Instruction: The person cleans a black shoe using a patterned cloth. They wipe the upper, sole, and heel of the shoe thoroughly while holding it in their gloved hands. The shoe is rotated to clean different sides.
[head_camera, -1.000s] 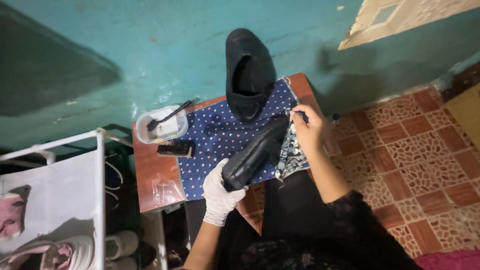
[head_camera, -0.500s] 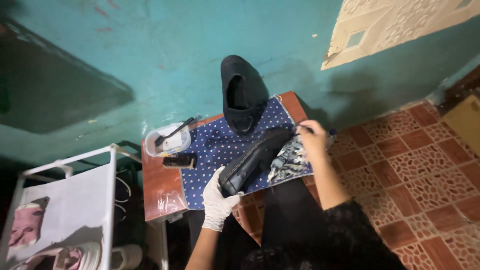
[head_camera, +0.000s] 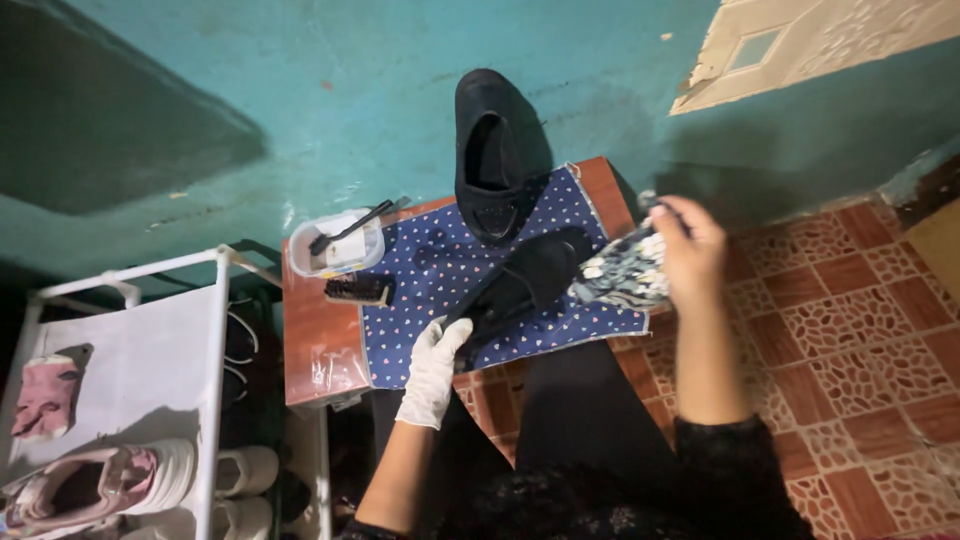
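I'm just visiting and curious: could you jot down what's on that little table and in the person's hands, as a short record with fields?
left hand: white-gloved left hand grips a black shoe at its near end
right hand: bare right hand holds a patterned cloth beside the shoe
surface: blue dotted mat on a small brown table
also there: second black shoe, brush, plastic tub
left side: white shoe rack

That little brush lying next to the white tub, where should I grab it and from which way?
Take the small brush by its dark back, with fingers on the two long sides, coming straight down from above. It lies flat on the brown table with space around it, so the top is easiest to reach. The white tub sits just behind it, so coming from that side would likely bump it.
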